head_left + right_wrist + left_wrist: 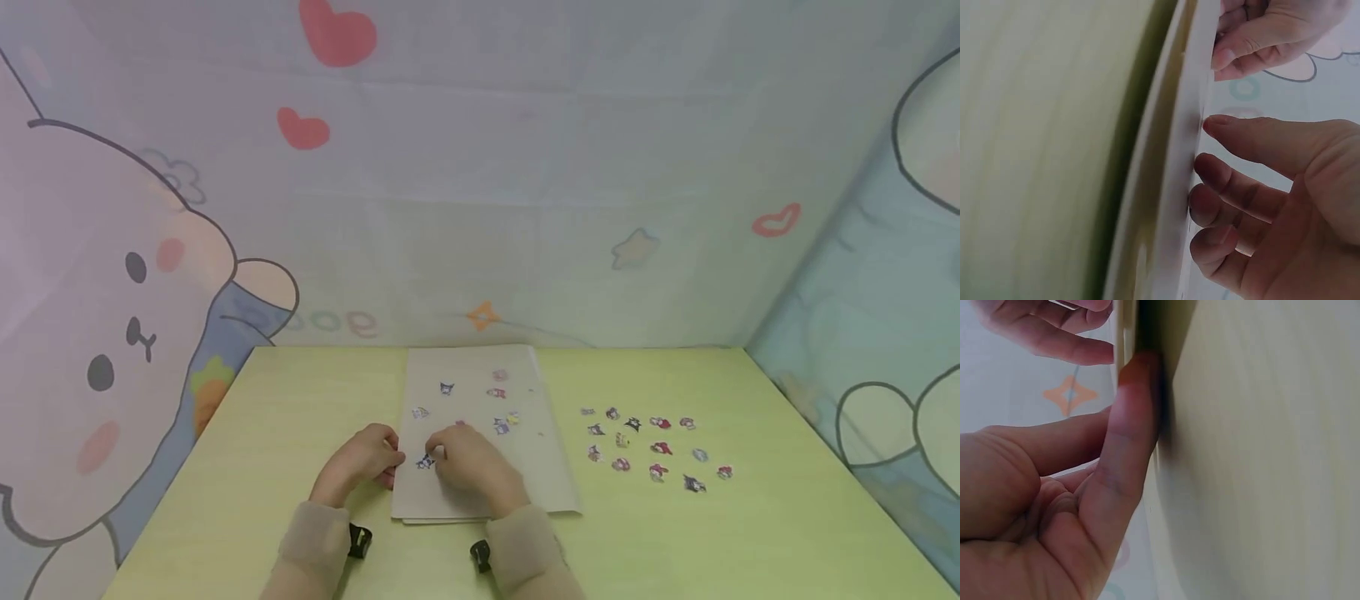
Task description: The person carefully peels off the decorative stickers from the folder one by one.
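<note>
left hand [358,461] presses the paper sheet [480,500] edge flat; right hand [471,461], fingers straight, should smooth the sticker [425,461] down evenly (loose stickers [656,446] lie right of the sheet).

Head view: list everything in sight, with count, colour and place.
Table: one, yellow-green, across the foreground.
Paper sheets: a thin pale stack, table centre.
Stickers on the sheet: about eight, mixed colours, scattered over its upper half.
Loose stickers: about sixteen, mixed colours, rows on the table right of the sheets.
Backdrop: cartoon-printed cloth, behind and at both sides.
Left hand: at the sheet's left edge.
Right hand: fingers on the sheet.
</note>
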A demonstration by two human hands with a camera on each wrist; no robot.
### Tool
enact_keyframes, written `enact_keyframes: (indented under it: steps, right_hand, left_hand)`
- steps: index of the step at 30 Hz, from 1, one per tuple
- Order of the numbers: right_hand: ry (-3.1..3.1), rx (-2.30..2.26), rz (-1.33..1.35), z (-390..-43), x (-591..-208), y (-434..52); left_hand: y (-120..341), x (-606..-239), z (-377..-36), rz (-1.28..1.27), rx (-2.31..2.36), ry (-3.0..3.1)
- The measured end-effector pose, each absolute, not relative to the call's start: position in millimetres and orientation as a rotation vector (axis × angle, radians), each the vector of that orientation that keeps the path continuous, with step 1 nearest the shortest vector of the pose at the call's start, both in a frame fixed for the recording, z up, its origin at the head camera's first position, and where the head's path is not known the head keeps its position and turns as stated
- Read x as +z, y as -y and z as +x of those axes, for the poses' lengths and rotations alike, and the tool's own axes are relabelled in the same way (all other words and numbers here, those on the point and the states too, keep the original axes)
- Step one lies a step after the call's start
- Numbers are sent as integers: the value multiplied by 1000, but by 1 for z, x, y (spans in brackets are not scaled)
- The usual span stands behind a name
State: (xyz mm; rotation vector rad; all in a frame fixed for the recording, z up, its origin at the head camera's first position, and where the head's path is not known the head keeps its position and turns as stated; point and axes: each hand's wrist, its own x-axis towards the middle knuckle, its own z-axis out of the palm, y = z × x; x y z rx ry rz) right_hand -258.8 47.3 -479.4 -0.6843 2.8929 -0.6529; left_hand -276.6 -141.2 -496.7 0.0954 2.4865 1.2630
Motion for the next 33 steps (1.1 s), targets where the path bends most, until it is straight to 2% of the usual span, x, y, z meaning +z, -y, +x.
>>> enact_keyframes:
  steps: [12, 22, 33]
  right_hand:
    - [-2871, -671, -654, -258, -481, -41]
    - [-2864, -605, -702, -272, -479, -41]
    - [-2854, -604, -676, -267, -477, -40]
  left_hand:
    - [143, -493, -275, 67, 1279, -2479]
    - [141, -491, -274, 81, 1299, -2472]
    - [140, -495, -275, 98, 1326, -2453]
